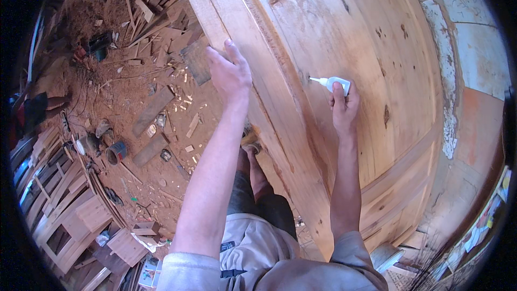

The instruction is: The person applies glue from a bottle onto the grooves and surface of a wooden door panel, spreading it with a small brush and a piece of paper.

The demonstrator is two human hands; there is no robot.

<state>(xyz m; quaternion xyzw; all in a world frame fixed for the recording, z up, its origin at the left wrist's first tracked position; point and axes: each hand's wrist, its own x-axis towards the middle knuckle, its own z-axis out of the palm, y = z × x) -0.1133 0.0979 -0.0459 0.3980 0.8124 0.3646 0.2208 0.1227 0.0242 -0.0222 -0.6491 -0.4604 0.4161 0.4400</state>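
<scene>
A large pale wooden door [398,83] with raised frame strips and dark knots lies beside me, reaching from the top of the view down to the right. My left hand [230,73] holds the outer edge of its frame board [269,105], and some of its fingers are hidden past that edge. Over the panel, my right hand [344,110] is closed around a small white glue bottle [336,85]. The bottle's thin nozzle points left, its tip close to a dark spot on the wood.
Wood offcuts [161,8] and sawdust cover the ground at left. A bucket [116,152] stands there, near stacked wooden pieces [81,218]. Another person's legs [51,105] show at far left. Behind the door runs a wall with peeling paint [444,75].
</scene>
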